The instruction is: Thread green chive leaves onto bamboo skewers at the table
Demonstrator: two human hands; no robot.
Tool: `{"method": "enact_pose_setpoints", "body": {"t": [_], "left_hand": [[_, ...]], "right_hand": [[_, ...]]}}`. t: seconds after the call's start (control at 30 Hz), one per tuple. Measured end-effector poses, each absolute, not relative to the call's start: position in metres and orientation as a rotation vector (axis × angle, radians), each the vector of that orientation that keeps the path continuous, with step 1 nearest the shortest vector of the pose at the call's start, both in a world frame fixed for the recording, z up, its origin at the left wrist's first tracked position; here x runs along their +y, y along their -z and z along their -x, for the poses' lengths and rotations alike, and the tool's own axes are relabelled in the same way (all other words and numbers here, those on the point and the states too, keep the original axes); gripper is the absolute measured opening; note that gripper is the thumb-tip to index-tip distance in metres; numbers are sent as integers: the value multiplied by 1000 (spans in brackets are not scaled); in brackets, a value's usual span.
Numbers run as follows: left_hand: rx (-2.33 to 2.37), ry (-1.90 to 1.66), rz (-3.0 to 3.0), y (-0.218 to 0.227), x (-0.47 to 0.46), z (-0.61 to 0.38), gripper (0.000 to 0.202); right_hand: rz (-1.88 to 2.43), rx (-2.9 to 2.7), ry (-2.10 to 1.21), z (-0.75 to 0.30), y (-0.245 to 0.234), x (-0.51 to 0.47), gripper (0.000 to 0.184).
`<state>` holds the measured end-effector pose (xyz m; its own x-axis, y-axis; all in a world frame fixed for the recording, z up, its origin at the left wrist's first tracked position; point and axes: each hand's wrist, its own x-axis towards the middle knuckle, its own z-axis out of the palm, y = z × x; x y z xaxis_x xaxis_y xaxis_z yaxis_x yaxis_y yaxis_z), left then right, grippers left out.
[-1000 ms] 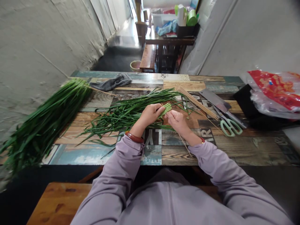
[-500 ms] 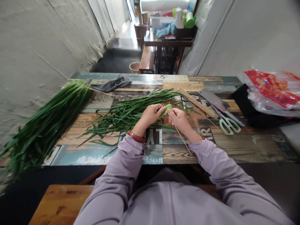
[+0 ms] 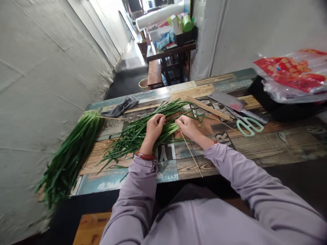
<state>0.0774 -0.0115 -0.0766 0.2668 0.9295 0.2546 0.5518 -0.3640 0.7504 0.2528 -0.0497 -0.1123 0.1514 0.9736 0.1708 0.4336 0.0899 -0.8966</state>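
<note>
Both my hands work over a small bunch of garlic chives (image 3: 171, 129), its pale stem ends pointing right. My right hand (image 3: 188, 126) pinches a thin straw strand (image 3: 190, 151), whose loose end trails down to the table's front edge. My left hand (image 3: 154, 126) is closed in a pinch left of the stem ends; a fine line of the strand seems to run from it to my right hand. Its fingertips are partly hidden. More loose garlic chives (image 3: 138, 127) spread on the table beneath and left of my hands.
A big sheaf of garlic chives (image 3: 74, 153) hangs over the table's left end. Behind lies a grey cloth (image 3: 122, 106). To the right are straw strips (image 3: 209, 108), a cleaver (image 3: 226, 99), green-handled scissors (image 3: 249, 126) and a red-and-clear plastic bag (image 3: 293, 75).
My hands have moved apart, the left one leaving the stem ends and shifting left. The bunch now lies lower, between and under them. The view has tilted and turned.
</note>
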Motion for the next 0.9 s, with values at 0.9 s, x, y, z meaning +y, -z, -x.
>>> {"method": "enact_pose_setpoints", "body": {"t": [0.9], "left_hand": [[1652,-427,-2720,58,58,-134,16]], "right_hand": [[1506,-1555,-720,-255,109,-49,18]]}}
